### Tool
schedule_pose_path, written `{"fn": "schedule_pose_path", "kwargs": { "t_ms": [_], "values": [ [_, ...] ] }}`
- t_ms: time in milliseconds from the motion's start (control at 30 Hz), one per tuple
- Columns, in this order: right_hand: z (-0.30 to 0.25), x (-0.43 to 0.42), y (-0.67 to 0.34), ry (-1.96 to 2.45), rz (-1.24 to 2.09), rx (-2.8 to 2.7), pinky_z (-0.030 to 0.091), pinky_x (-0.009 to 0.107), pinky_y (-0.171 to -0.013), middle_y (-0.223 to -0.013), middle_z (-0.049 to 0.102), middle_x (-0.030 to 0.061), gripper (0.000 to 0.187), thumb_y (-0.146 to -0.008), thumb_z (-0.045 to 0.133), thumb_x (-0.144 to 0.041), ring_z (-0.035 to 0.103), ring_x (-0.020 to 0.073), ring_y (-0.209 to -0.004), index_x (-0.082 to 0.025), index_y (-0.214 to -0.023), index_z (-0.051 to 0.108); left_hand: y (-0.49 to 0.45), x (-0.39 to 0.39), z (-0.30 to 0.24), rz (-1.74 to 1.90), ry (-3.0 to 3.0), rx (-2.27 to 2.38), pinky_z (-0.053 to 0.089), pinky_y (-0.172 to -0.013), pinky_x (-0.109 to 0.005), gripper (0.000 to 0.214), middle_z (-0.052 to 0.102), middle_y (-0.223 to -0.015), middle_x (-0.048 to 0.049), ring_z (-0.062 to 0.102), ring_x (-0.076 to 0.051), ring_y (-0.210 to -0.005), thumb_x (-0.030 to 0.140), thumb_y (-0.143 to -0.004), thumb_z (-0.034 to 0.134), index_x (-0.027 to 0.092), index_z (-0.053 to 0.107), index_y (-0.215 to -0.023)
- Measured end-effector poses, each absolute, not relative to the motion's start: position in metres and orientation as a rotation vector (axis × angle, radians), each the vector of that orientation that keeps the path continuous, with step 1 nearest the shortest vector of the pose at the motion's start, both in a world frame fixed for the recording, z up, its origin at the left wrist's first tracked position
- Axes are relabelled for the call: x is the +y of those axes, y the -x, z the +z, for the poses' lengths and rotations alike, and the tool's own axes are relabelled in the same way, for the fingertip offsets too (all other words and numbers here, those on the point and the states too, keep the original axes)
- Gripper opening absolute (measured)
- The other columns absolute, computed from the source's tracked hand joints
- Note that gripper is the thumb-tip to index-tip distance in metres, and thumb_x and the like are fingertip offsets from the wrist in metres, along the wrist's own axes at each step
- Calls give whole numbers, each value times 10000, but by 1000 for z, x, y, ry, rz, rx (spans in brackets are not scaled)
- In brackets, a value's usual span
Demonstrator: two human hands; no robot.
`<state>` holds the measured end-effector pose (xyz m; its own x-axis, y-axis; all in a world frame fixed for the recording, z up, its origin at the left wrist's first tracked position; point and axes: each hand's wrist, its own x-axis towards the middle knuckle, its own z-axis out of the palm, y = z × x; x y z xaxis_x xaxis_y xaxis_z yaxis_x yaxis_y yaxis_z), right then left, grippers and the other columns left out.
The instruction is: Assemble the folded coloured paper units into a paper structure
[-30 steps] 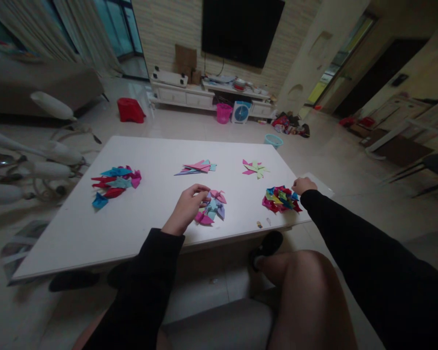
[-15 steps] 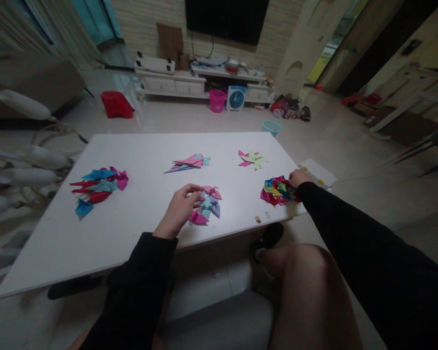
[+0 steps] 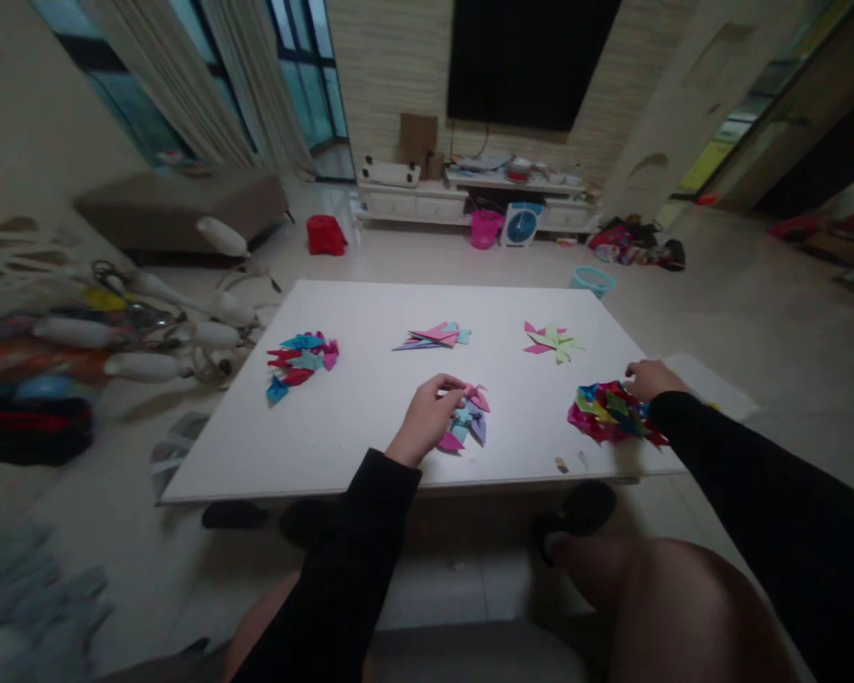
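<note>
My left hand (image 3: 433, 413) is over a small pile of folded paper pieces, with thumb and fingertips pinched at a pink paper crane (image 3: 477, 396). Lilac, light-blue and magenta paper cranes (image 3: 462, 419) lie just below it. At the table's right end, my right hand (image 3: 653, 379) has bent fingers at the far edge of a pile of shiny multicoloured folded papers (image 3: 607, 410). Whatever its fingertips hold, if anything, is too small to make out. The table (image 3: 370, 427) is white.
Red and blue folded papers (image 3: 303, 362) lie at the table's left. Flat pink and blue folded strips (image 3: 437, 336) and green and pink ones (image 3: 553, 341) lie at the back. Two small scraps (image 3: 562, 464) are near the front edge. A blue basket (image 3: 593, 280) stands beyond the table.
The view has swung left, shifting everything rightward in the picture. My right hand has lifted slightly at the shiny pile. My left hand stays at the pastel cranes.
</note>
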<state>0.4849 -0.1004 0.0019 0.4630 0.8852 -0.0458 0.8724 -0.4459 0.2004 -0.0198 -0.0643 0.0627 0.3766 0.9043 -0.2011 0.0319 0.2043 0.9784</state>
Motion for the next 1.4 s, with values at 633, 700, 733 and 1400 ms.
{"fn": "schedule_pose_path", "kwargs": {
  "t_ms": [633,700,733,1400],
  "values": [
    [-5,69,26,-1395,-176,2804,470,331,-966,-1269,652,122,347,-897,623,-198,585,239,-1175,-166,-1242,641,57,-67,90,1265,-1341,1059,481,-753,-252,119,667,-822,-13,615,-134,-778,84,-803,551,176,627,-809],
    [-16,66,67,-1277,-210,2908,486,357,-962,-1271,645,131,354,-901,602,-197,589,251,-1171,-154,-1252,626,63,-69,93,1286,-1324,1068,476,-706,-239,108,668,-856,-16,608,-129,-764,97,-802,554,181,620,-819],
    [-21,65,85,-1231,-223,2953,492,370,-962,-1278,638,138,362,-898,596,-191,588,257,-1172,-147,-1257,617,66,-69,94,1292,-1315,1063,473,-682,-232,108,668,-869,-17,606,-126,-754,99,-800,554,182,618,-825],
    [-43,49,141,-1026,-541,3088,440,456,-1109,-1379,593,178,411,-867,634,-152,497,293,-1287,-90,-1274,631,84,-65,100,1366,-1352,1065,492,-736,-247,105,673,-920,-25,597,-117,-756,92,-807,559,180,611,-829]
  ]
}}
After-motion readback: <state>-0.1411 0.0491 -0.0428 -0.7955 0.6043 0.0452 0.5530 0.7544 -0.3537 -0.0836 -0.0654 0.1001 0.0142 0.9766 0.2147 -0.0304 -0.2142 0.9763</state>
